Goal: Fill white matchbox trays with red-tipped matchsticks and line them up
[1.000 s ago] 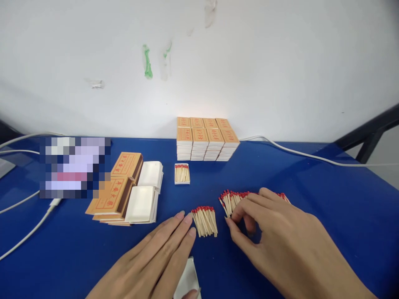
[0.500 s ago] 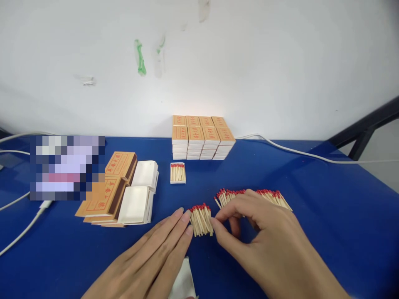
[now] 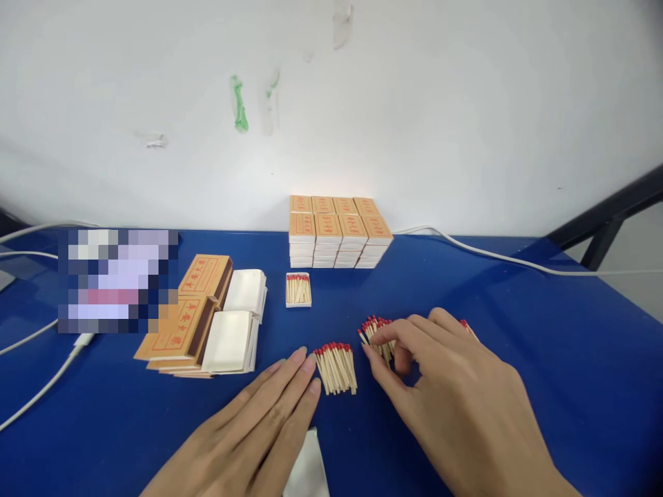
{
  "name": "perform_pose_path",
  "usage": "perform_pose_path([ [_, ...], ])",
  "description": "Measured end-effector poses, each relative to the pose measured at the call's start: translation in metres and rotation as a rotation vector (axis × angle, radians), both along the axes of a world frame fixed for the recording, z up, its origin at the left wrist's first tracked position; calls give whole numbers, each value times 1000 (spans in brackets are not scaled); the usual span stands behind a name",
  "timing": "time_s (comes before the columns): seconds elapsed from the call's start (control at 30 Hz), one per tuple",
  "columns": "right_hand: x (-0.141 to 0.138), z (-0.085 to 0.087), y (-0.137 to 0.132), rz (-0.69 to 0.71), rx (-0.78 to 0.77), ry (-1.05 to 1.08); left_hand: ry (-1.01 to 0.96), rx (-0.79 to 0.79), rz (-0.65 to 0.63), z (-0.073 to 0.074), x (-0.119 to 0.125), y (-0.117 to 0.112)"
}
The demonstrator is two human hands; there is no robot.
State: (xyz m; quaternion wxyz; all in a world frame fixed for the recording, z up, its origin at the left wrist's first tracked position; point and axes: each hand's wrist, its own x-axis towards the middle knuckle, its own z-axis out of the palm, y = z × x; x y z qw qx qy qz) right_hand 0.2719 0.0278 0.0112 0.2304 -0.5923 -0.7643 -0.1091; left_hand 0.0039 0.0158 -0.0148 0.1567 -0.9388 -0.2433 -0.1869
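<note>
My left hand (image 3: 259,421) lies flat with its fingers stretched out. Its fingertips are against the left side of a small bunch of red-headed matches (image 3: 335,369). A white matchbox tray (image 3: 309,469) shows partly from under this hand; the rest is hidden. At the left end of a longer row of matches (image 3: 371,324), my right hand (image 3: 450,393) is curled, its thumb and forefinger closed around matches there. It covers most of that row. Beyond the bunch, a small tray filled with matches (image 3: 298,290) sits on the blue table (image 3: 331,317).
Stacked matchboxes (image 3: 339,228) stand against the white wall (image 3: 440,103). To the left are orange matchbox sleeves (image 3: 181,324) and white empty trays (image 3: 226,342). A blurred-out device (image 3: 114,279) with a white cable (image 3: 46,386) lies farther left. Another cable (image 3: 481,257) runs along the back right.
My right hand has moved right, from the small bunch to the end of the longer row. The left hand stays beside the bunch. The camera view has shifted slightly.
</note>
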Motion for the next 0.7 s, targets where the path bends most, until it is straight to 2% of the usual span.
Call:
perform_pose_path([
  [0.13,-3,0,-1,29,16,-27,-15,-15,8,-1,1,0],
  [0.3,-1,-1,-2,-16,24,-90,-15,-24,14,0,2,-1],
  [0.43,1,-2,-4,-10,4,-62,-31,-31,0,-4,1,-2],
  [0.53,0,-2,-4,10,-57,49,-41,-42,-6,-10,-1,-3],
  [0.7,-8,5,-1,-3,-224,356,-22,-70,1,-16,-4,-4],
])
